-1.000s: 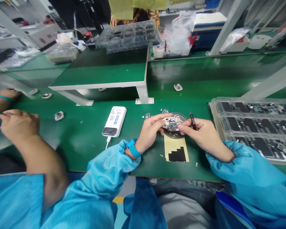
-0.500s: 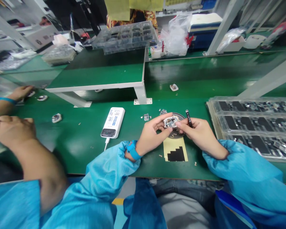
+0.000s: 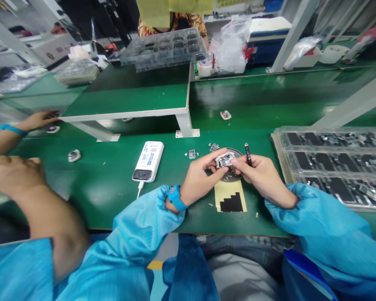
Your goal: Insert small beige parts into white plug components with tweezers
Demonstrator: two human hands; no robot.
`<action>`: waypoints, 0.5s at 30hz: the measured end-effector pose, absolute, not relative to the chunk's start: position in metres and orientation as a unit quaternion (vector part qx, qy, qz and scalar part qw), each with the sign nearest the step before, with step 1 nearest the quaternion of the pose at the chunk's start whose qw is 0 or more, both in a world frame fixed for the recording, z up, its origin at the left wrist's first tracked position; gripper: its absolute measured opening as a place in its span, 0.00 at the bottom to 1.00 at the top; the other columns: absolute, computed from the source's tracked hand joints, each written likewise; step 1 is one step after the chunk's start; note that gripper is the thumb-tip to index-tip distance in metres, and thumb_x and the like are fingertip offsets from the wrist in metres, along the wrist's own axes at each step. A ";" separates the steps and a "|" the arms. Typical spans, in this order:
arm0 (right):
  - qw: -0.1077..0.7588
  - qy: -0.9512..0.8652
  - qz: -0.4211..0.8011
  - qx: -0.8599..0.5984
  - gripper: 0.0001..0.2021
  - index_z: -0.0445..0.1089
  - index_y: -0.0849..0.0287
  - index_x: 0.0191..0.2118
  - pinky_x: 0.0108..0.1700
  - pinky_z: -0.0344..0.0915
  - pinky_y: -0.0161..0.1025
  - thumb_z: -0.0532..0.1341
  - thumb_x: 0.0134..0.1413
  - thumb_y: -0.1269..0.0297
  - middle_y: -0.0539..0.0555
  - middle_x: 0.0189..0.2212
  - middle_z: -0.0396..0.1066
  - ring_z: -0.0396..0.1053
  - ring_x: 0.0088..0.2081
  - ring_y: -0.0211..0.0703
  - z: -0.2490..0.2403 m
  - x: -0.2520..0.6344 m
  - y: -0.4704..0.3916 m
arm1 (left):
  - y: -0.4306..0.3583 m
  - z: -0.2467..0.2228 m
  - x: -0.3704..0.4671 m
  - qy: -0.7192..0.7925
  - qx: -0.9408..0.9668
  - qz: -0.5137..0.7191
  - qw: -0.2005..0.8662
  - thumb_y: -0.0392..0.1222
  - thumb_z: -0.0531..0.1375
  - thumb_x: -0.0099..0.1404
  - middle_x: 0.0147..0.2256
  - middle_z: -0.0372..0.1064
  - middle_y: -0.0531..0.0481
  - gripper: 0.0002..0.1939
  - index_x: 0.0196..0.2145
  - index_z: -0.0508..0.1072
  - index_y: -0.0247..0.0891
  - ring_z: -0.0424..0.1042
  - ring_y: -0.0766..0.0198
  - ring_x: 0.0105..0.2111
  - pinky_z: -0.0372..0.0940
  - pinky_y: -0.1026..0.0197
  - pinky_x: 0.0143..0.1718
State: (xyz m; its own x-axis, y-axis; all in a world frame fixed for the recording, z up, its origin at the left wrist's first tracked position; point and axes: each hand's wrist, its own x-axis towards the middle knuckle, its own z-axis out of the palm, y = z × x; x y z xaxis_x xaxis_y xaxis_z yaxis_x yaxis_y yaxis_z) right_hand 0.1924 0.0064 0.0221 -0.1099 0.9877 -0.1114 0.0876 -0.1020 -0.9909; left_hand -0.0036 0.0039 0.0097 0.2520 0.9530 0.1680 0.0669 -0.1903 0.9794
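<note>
My left hand [image 3: 200,173] pinches a small white device housing [image 3: 221,160] between thumb and fingers, and metallic and dark parts show inside it. My right hand [image 3: 258,173] is closed round slim black tweezers [image 3: 248,154] with pale lettering, their back end pointing up. Its fingertips meet the right side of the housing, and the tweezer tips are hidden there. Beneath both hands is a round dark dish [image 3: 235,179] holding small scraps. Just left of it lie two small metal parts, one a silvery bracket [image 3: 192,154] and one a similar piece [image 3: 213,147].
A yellow sheet with black strips [image 3: 219,196] lies before the dish. A white power bank [image 3: 148,161] with a cable is to the left, near a raised green shelf [image 3: 128,94]. Clear parts trays [image 3: 277,146] stand right. At far left are a co-worker's hands [image 3: 19,175].
My hands keep their hold on the housing and tweezers; the housing has turned slightly and the tweezers stand a little more upright. At left, the co-worker's farther hand has shifted right.
</note>
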 end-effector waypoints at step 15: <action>0.434 -0.538 0.489 -0.532 0.19 0.75 0.60 0.26 0.29 0.64 0.36 0.74 0.46 0.48 0.51 0.23 0.73 0.65 0.25 0.37 0.022 0.189 0.007 | 0.003 0.014 -0.006 0.447 0.658 0.439 0.418 0.43 0.67 0.66 0.50 0.78 0.47 0.24 0.59 0.76 0.43 0.73 0.63 0.35 0.70 0.61 0.38</action>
